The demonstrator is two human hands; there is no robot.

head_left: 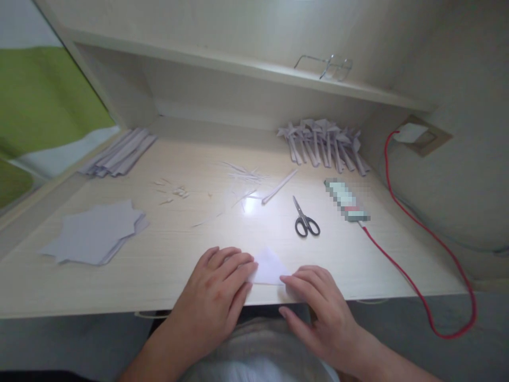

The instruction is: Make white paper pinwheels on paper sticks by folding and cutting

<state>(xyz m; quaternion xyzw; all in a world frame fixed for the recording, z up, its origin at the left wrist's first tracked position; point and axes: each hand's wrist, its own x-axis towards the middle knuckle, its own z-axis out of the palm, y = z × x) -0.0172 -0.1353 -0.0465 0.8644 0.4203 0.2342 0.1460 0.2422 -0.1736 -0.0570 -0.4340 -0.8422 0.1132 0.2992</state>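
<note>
A small folded sheet of white paper (268, 268), roughly triangular, lies at the front edge of the desk between my hands. My left hand (218, 292) rests over its left side, fingers laid out together on the paper and the desk, hiding that corner. On the paper's right corner is the index fingertip of my right hand (318, 302); its thumb is held apart, below the desk edge. Black-handled scissors (304, 220) lie just beyond my right hand. Farther in, a thin rolled paper stick (279, 187) lies at a slant.
Stacked white paper sheets (95, 231) lie at left, with rolled paper strips (119, 153) behind. Paper scraps (244, 174) and small bits (178, 192) are scattered mid-desk. Paper pinwheels on sticks (324, 140) stand back right. A phone (345, 199) has a red cable (401, 273); glasses (336, 69) sit on the shelf.
</note>
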